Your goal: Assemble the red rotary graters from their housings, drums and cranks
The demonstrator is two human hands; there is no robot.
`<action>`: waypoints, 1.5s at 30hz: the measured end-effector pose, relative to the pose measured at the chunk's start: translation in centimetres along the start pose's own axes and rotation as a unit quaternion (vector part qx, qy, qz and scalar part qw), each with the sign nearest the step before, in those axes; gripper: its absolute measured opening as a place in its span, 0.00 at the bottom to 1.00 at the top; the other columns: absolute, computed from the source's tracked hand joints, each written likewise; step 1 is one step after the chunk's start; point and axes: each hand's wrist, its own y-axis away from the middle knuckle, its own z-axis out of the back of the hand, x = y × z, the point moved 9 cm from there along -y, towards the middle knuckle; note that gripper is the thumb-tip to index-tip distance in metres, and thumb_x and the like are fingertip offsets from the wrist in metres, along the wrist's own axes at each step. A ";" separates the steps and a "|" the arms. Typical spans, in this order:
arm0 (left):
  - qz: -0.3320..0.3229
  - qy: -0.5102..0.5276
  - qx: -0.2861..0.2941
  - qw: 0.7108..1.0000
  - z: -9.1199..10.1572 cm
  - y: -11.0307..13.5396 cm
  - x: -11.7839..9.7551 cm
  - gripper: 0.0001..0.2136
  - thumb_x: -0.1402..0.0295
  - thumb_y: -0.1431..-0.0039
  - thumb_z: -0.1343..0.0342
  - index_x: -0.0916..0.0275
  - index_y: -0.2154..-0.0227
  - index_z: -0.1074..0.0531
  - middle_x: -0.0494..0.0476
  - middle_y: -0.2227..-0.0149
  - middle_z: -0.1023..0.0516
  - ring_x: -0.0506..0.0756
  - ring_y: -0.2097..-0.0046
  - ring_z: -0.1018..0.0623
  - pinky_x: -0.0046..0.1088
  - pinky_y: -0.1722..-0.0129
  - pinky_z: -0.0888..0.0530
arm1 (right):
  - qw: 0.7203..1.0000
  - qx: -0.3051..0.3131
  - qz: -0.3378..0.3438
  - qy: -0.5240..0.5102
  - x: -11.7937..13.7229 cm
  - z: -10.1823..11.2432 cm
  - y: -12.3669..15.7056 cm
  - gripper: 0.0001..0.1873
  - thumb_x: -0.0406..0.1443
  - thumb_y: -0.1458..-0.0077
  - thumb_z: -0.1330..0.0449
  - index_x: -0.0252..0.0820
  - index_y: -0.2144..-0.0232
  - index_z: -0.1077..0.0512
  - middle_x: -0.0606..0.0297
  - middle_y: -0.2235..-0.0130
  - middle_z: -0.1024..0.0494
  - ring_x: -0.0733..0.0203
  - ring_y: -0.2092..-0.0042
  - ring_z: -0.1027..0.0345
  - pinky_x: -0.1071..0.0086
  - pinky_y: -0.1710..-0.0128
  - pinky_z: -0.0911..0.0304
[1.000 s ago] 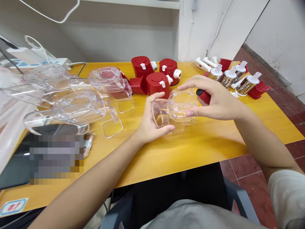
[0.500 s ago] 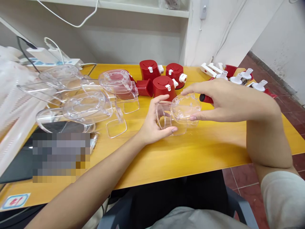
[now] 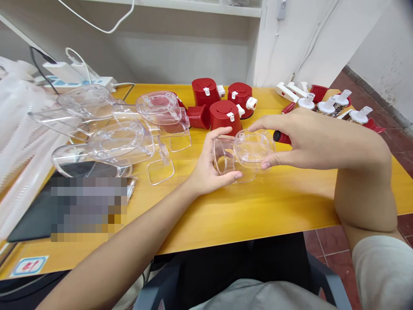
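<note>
My right arm (image 3: 364, 193) now bends higher; left hand (image 3: 208, 168) and right hand (image 3: 300, 140) still grasp the clear housing (image 3: 252, 147), twelve o'clock on the desk (image 3: 251, 215) (a red handle (image 3: 284, 137) pokes from the right one), so I judge it steadied.

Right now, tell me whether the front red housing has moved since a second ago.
No. The front red housing keeps its place on the table, in front of the two other red housings; the camera view shifted.
</note>
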 end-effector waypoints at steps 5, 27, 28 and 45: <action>0.002 -0.002 0.007 1.000 0.1 0.2 0.1 0.55 0.41 0.42 0.15 0.41 0.19 0.38 0.63 0.37 0.18 0.67 0.41 0.12 0.45 0.50 0.12 | 1.000 0.011 -0.013 0.007 -0.5 -0.1 0.3 0.27 0.56 0.30 0.24 0.55 0.37 0.15 0.70 0.55 0.10 0.61 0.62 0.22 0.65 0.57 0.36; 0.008 0.003 0.014 1.000 0.3 0.3 0.3 0.57 0.42 0.44 0.14 0.43 0.18 0.38 0.67 0.34 0.20 0.70 0.35 0.15 0.46 0.46 0.12 | 0.996 0.023 0.046 -0.070 1.4 -1.0 -0.8 0.19 0.45 0.19 0.36 0.60 0.34 0.13 0.71 0.40 0.08 0.58 0.44 0.12 0.64 0.40 0.23; 0.008 0.001 0.014 1.000 0.3 0.3 0.3 0.57 0.41 0.44 0.14 0.43 0.18 0.39 0.67 0.34 0.20 0.70 0.36 0.15 0.46 0.46 0.12 | 0.997 0.018 0.040 -0.068 1.3 -1.0 -0.8 0.19 0.44 0.19 0.36 0.59 0.34 0.13 0.70 0.41 0.08 0.58 0.44 0.12 0.64 0.40 0.22; 0.019 -0.009 -0.011 1.000 0.2 0.4 -0.3 0.47 0.48 0.42 0.14 0.47 0.26 0.32 0.64 0.36 0.20 0.64 0.41 0.14 0.39 0.47 0.13 | 0.998 0.049 -0.038 -0.019 1.6 -1.2 -0.7 0.17 0.44 0.19 0.37 0.49 0.41 0.11 0.62 0.39 0.10 0.53 0.38 0.15 0.61 0.35 0.28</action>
